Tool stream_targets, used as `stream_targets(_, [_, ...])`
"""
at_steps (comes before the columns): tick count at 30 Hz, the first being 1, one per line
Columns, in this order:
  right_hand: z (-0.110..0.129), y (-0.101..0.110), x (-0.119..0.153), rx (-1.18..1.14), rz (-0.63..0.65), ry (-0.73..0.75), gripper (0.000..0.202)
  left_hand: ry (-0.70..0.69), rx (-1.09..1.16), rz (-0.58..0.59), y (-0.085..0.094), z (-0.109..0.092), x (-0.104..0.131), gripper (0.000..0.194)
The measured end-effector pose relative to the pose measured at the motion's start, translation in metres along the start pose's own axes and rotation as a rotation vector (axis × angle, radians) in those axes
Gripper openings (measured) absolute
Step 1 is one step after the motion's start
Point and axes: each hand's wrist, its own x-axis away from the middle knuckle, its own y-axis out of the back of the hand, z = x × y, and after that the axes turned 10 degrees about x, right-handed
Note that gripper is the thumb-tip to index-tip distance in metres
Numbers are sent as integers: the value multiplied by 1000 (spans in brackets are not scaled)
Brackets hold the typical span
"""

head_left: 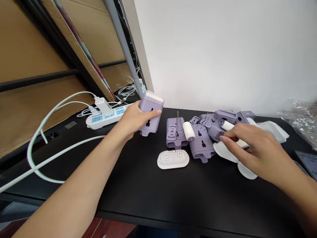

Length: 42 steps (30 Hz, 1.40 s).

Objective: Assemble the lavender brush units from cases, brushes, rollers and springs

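Note:
My left hand (138, 118) grips a purple plastic housing (151, 112) with a white top, held above the table beside the power strip. On the right, my right hand (245, 145) is over the pile, with thumb and index finger close to a white ribbed roller (227, 126); whether it holds anything is hidden. Between the hands lie two purple housings (170, 133) (201, 142), a metal spring (178, 124) and another white roller (189, 131). Nearer me sits a white oval brush (173, 159), bristles up.
A white power strip (96, 121) with plugs and looping cables is at the left. More purple parts (226, 114) and white pieces (247, 171) lie at the right, near clear plastic wrap (302, 119) and a dark flat device (307, 162). A wall stands behind the black table (158, 195).

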Motion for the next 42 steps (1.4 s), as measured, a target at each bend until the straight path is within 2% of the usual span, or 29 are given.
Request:
stream_targets(4, [1, 7, 14, 273, 16, 75, 32, 64, 627, -45, -8, -15, 8, 43])
stream_targets(5, [1, 5, 18, 365, 6, 95, 31, 99, 723, -17, -9, -19, 10, 35])
stream_targets(6, [1, 2, 23, 443, -1, 119, 31, 105, 800, -58, -11, -22, 12, 26])
stream_targets(7, [1, -2, 26, 506, -3, 141, 29, 129, 857, -41, -12, -25, 14, 21])
stream_targets(11, [2, -15, 31, 640, 11, 193, 11, 247, 963, 25, -15, -32, 21, 32])
stream_targets(13, [3, -16, 28, 643, 5, 206, 10, 256, 979, 53, -16, -33, 25, 36])
stream_targets(16, [5, -13, 24, 592, -29, 209, 13, 243, 963, 99, -18, -31, 31, 39])
stream_targets(21, [9, -3, 19, 488, -28, 131, 11, 177, 903, 90, -22, -26, 39, 40])
stream_targets(25, [13, 5, 15, 136, -33, -45, 13, 132, 926, 169, -24, -30, 47, 46])
stream_targets(28, [17, 7, 12, -97, -101, -150, 16, 148, 959, 243, -26, -36, 55, 53])
stream_targets(30, [19, 4, 11, -130, -181, -159, 16, 194, 959, 332, -28, -40, 60, 57])
stream_targets(33, [23, -4, 11, -187, -292, -124, 23, 320, 958, 524, -34, -41, 71, 62])
stream_targets(37, [32, -12, 15, -351, -345, -140, 16, 499, 985, 783, -42, -35, 89, 65])
stream_targets(40, [38, -15, 17, -388, -425, -102, 23, 613, 994, 895, -50, -27, 102, 68])
stream_targets(42, [41, -18, 19, -415, -457, -56, 29, 634, 1016, 929, -54, -22, 107, 69])
